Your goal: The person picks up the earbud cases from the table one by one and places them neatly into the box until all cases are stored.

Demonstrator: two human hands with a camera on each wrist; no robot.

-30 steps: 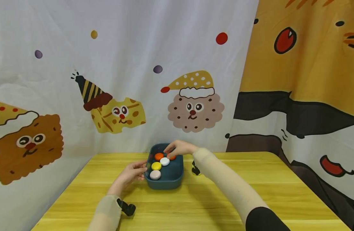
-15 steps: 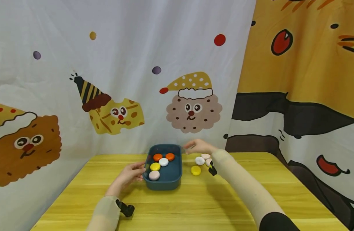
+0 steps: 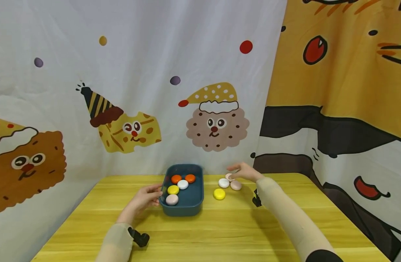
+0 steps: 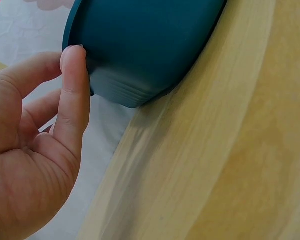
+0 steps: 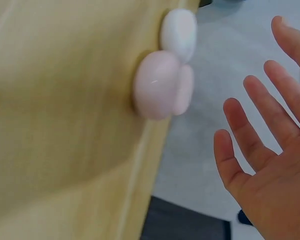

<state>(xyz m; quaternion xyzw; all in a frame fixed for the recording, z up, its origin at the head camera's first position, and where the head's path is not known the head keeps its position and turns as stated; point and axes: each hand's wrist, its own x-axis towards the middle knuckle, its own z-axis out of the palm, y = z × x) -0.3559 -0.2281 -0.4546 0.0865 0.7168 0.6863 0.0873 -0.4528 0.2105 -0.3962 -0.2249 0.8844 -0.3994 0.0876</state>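
Note:
A dark blue plastic box [image 3: 183, 210] with rounded corners stands on the table. Inside lie two orange round pieces [image 3: 190, 178], a white one [image 3: 182, 185], a yellow one [image 3: 173, 190] and a pale pink one [image 3: 172, 199], all smooth and flattened. My left hand [image 3: 145, 200] pinches the box's left rim; the left wrist view shows the thumb [image 4: 74, 95] at the rim. Over a small group right of the box hovers my right hand [image 3: 245, 171], fingers spread and holding nothing. That group has a white piece [image 3: 223, 183], two pale pink pieces [image 3: 235, 185] and a yellow piece [image 3: 219, 194].
The light wooden table [image 3: 200, 240] ends at the back against a white curtain [image 3: 138, 72] printed with cartoon food. Another printed panel [image 3: 334, 80] hangs along the right. Each wrist carries a small black camera mount [image 3: 139, 237].
My right hand has come out of the box and moved right, over the loose pieces. A second orange piece now shows uncovered in the box. The left hand keeps its place at the rim.

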